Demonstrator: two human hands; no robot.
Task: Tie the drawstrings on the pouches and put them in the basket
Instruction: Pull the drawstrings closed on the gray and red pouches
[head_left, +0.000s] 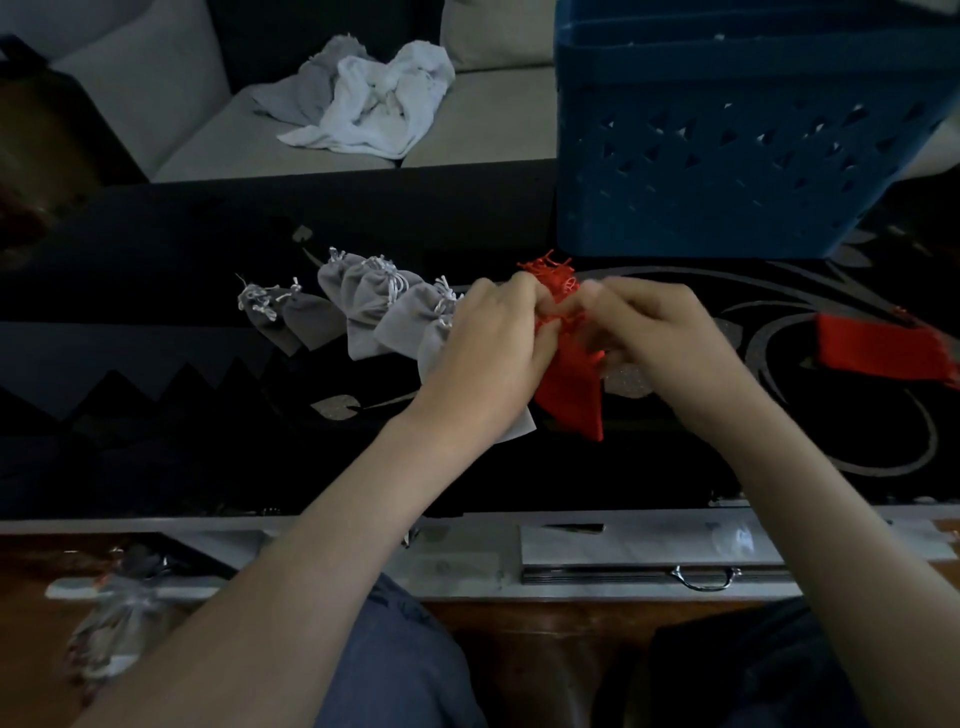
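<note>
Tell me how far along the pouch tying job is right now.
Done: the grey pouches in a row on the table look cinched. In hand: the left hand and right hand pinch the neck of a red pouch. Left: the second red pouch at the right lies flat, and every pouch in view is outside the blue basket, whose inside is hidden.

Just one wide view, from my own head, tipped forward and down onto the dark table (156, 291). My left hand (488, 338) and right hand (660, 332) sit close at centre, the sofa (493, 119) beyond at top.
</note>
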